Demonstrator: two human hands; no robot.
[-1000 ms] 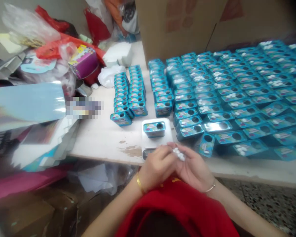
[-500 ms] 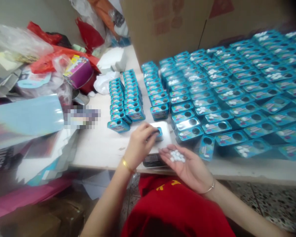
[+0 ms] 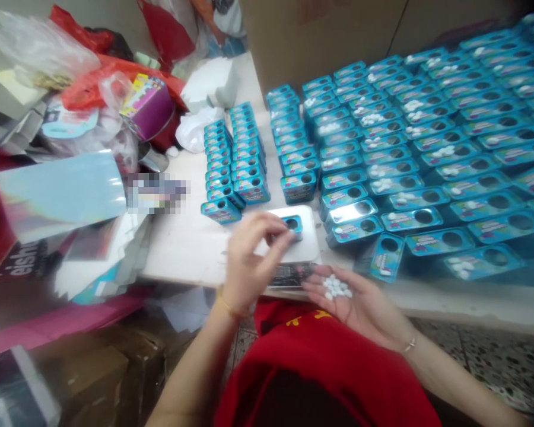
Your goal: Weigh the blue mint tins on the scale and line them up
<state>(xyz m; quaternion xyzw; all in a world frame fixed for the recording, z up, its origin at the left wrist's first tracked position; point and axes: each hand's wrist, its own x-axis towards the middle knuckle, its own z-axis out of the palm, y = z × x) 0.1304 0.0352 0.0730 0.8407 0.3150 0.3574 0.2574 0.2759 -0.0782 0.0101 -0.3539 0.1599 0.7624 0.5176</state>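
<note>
My left hand [image 3: 251, 258] is over a small white scale [image 3: 309, 252], with thumb and fingers drawn together in a pinch beside a blue tin [image 3: 297, 228]. Whatever the fingertips hold is too small to make out. The tin rests on the scale's plate, and a round dark hole shows in its top. Palm up, my right hand [image 3: 362, 305] is cupped around a small heap of white tablets [image 3: 337, 287], just right of the scale's dark front panel [image 3: 285, 276]. Nearest to that hand on the table is another blue tin [image 3: 387, 256], set at an angle.
Rows of blue tins [image 3: 404, 240] fill the right side of the table [image 3: 182, 255], many with white tablets on top. Shorter rows of tins [image 3: 251, 188] stand behind the scale. A large cardboard box [image 3: 320, 35] is at the back. Bags and a purple box [image 3: 151, 112] crowd the left.
The view has shifted, so the table's things sit a little higher and further right. My left hand has drawn back slightly from the tin's hole. My right hand still holds the tablets.
</note>
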